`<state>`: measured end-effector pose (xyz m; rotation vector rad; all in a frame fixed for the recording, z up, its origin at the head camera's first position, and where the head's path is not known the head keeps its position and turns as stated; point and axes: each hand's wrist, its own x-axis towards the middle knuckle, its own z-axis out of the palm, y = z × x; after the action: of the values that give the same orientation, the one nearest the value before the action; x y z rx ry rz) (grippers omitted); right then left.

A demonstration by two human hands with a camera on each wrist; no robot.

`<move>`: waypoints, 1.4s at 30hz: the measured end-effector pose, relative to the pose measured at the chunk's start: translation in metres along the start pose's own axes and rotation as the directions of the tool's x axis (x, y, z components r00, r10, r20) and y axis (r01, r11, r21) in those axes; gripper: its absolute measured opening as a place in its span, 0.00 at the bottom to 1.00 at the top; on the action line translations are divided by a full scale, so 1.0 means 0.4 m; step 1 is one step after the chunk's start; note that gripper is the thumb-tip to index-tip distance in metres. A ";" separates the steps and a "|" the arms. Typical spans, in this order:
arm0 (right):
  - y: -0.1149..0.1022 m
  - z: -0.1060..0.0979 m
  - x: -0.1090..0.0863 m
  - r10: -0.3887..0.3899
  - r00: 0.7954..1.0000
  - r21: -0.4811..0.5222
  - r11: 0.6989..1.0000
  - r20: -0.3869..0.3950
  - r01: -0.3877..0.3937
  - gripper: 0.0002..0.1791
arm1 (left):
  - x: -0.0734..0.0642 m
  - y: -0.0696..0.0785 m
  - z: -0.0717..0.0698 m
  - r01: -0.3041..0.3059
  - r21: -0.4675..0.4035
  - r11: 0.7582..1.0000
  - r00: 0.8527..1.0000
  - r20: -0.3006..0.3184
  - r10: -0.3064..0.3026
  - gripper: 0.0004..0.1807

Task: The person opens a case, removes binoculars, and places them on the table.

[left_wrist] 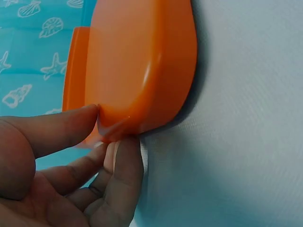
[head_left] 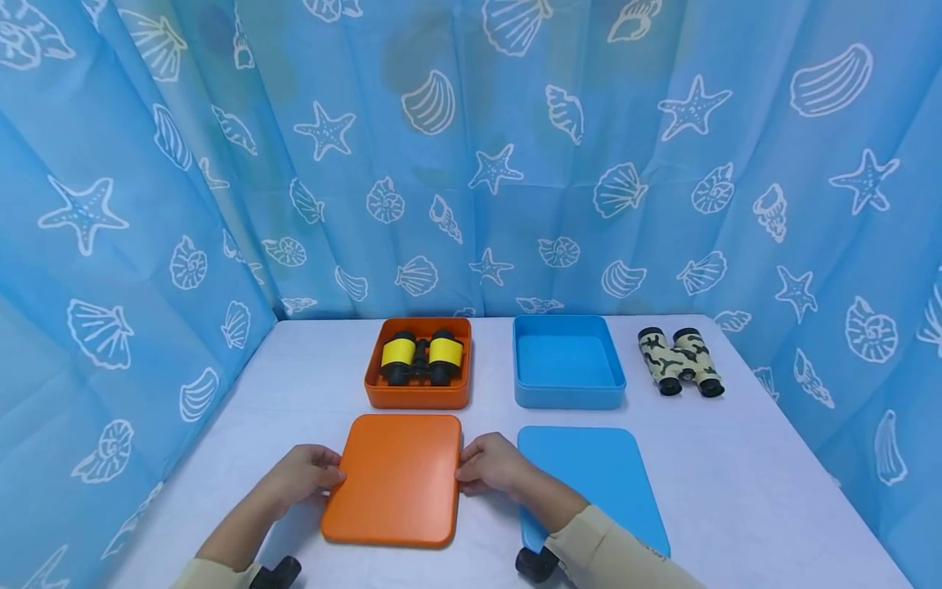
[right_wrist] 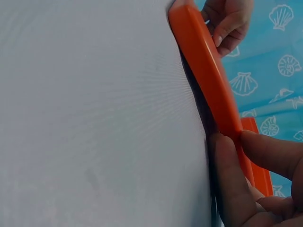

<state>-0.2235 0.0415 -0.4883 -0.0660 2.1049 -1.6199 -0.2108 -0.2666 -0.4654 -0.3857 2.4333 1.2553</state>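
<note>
An orange lid [head_left: 396, 481], square with rounded corners, lies top side up between the two hands. My left hand [head_left: 303, 477] pinches its left edge, thumb on the upper side and fingers beneath. On the opposite edge my right hand [head_left: 491, 465] pinches the lid in the same manner. A dark shadow runs under the lid's edge in the right wrist view; whether the lid touches the table I cannot tell. Just behind it stands an orange box [head_left: 418, 398], uncovered, with black-and-yellow binoculars [head_left: 445, 350] inside.
A blue box [head_left: 570, 397], uncovered with nothing inside, stands right of the orange one. In front of it lies a blue lid [head_left: 625, 483], partly under my right forearm. Camouflage-patterned binoculars [head_left: 680, 360] rest at the far right. A blue shell-print curtain [head_left: 456, 164] borders the white table [head_left: 765, 491].
</note>
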 end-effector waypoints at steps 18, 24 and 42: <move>-0.015 0.024 0.010 0.028 0.998 -0.176 0.984 -0.057 -0.037 0.06 | -0.019 0.030 0.019 0.066 0.313 0.947 0.993 -0.116 -0.031 0.31; -0.024 0.032 0.005 0.016 0.998 -0.295 0.955 -0.066 -0.035 0.06 | -0.019 0.036 0.021 0.087 0.376 0.923 0.991 -0.126 -0.043 0.30; -0.172 -0.047 0.065 -0.083 0.995 -0.754 0.649 0.062 0.102 0.07 | 0.035 0.131 -0.005 0.024 0.548 0.836 0.977 -0.190 0.096 0.34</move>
<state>-0.2707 0.0295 -0.4303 -0.4715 2.6489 -0.6456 -0.2448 -0.2397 -0.4325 -0.3146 2.8468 0.4878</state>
